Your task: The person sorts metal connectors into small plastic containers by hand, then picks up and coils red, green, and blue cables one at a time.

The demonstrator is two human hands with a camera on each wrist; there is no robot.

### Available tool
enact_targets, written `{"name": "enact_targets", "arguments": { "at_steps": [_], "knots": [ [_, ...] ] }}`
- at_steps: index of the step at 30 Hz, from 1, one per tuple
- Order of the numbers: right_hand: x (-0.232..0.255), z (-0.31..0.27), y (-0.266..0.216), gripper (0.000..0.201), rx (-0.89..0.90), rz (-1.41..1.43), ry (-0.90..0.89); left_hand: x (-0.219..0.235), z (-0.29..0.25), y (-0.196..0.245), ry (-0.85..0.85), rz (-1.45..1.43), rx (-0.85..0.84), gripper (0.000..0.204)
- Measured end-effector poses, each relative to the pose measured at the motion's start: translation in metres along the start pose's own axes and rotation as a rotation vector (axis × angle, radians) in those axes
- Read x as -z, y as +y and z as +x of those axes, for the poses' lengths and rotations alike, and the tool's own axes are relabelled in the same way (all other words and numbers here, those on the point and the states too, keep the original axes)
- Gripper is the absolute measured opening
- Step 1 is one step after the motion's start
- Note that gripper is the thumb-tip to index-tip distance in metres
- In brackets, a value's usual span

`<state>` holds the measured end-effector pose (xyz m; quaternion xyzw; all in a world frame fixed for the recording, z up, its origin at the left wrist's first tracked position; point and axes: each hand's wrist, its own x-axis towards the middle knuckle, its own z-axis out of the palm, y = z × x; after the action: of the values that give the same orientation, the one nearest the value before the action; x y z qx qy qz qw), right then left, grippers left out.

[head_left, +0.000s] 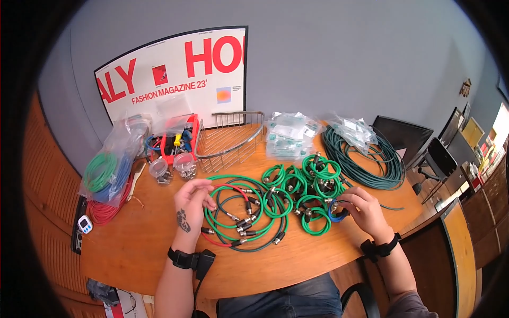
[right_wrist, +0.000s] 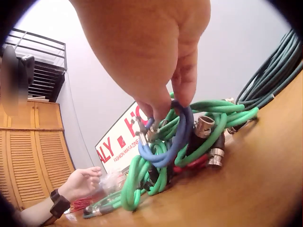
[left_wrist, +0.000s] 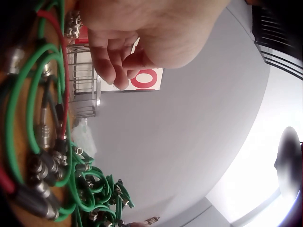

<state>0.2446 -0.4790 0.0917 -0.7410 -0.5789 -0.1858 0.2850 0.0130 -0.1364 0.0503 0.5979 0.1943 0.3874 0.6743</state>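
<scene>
My right hand (head_left: 366, 209) pinches a small coiled blue cable (right_wrist: 183, 135) between thumb and fingers, at the right side of a pile of green coiled cables (head_left: 315, 220). In the right wrist view the blue loop hangs from the fingertips, overlapping the green coils, whose metal connectors (right_wrist: 205, 126) stick out. My left hand (head_left: 191, 206) holds nothing, its fingers loosely bent at the left edge of some larger loose loops. Among those are a green cable (head_left: 225, 176), a red cable (head_left: 216, 241) and a dark cable (head_left: 262, 247), with metal-ended plugs between them.
A wire corner basket (head_left: 228, 153), a red bin (head_left: 193, 130) and two small tubs of connectors (head_left: 185, 165) stand behind. Bagged parts (head_left: 291, 132) and a large dark green cable coil (head_left: 392, 169) lie back right. At left are bagged cables (head_left: 101, 172) and a timer (head_left: 85, 224).
</scene>
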Motion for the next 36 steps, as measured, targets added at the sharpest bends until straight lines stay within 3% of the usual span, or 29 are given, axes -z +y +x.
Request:
{"name": "enact_targets", "arguments": {
  "at_steps": [1, 3, 7, 13, 15, 16, 17, 19, 20, 21, 24, 26, 30, 32, 33, 35, 36],
  "knots": [
    [0.000, 0.001, -0.003, 0.019, 0.006, 0.006, -0.002, 0.001, 0.001, 0.001, -0.003, -0.012, -0.009, 0.018],
    [0.005, -0.002, -0.006, 0.024, -0.223, 0.142, -0.093, 0.004, 0.002, 0.001, 0.002, -0.022, -0.021, 0.017],
    [0.008, -0.007, -0.006, 0.022, -0.114, 0.035, -0.092, 0.009, 0.006, 0.001, 0.029, 0.004, -0.045, 0.016],
    [0.013, 0.001, -0.023, 0.020, -0.132, 0.059, -0.041, 0.022, 0.011, 0.001, 0.153, 0.233, -0.112, 0.014],
    [0.010, 0.012, -0.031, 0.020, -0.099, 0.067, -0.033, 0.026, 0.012, 0.004, 0.187, 0.824, -0.340, 0.012],
    [0.005, 0.020, -0.039, 0.019, -0.074, 0.104, -0.060, 0.025, 0.011, 0.009, 0.144, 0.873, -0.194, 0.014],
    [-0.001, 0.027, -0.048, 0.018, -0.051, 0.141, -0.084, 0.023, 0.008, 0.011, 0.147, 0.878, -0.195, 0.014],
    [-0.020, 0.047, -0.066, 0.018, 0.052, 0.137, -0.118, 0.021, 0.003, 0.014, -0.024, 1.128, -0.021, 0.022],
    [-0.029, 0.057, -0.076, 0.017, 0.027, 0.155, -0.209, 0.021, 0.002, 0.013, -0.076, 1.225, -0.014, 0.026],
    [-0.038, 0.066, -0.084, 0.017, 0.003, 0.172, -0.301, 0.023, 0.002, 0.007, -0.075, 1.230, -0.015, 0.026],
    [-0.085, 0.091, -0.094, 0.018, 0.015, 0.211, -0.359, 0.028, 0.004, 0.001, 0.065, 1.259, -0.152, 0.026],
    [-0.121, 0.103, -0.096, 0.024, -0.002, 0.139, -0.382, 0.030, 0.005, 0.014, -0.070, 1.293, 0.098, 0.023],
    [-0.159, 0.113, -0.108, 0.038, -0.069, 0.019, -0.340, 0.043, 0.012, -0.007, -0.043, 1.316, 0.050, 0.027],
    [-0.167, 0.115, -0.108, 0.044, -0.102, 0.024, -0.339, 0.041, 0.014, -0.005, 0.049, 0.961, -0.101, 0.022],
    [-0.169, 0.115, -0.108, 0.050, -0.144, 0.021, -0.336, 0.039, 0.016, -0.002, 0.055, 0.962, -0.095, 0.022],
    [-0.172, 0.113, -0.109, 0.050, -0.148, 0.036, -0.321, 0.032, 0.016, 0.004, -0.004, 0.530, -0.112, 0.013],
    [-0.172, 0.113, -0.109, 0.049, -0.153, 0.048, -0.300, 0.026, 0.011, 0.012, -0.023, 0.498, -0.138, 0.012]
  ]
}}
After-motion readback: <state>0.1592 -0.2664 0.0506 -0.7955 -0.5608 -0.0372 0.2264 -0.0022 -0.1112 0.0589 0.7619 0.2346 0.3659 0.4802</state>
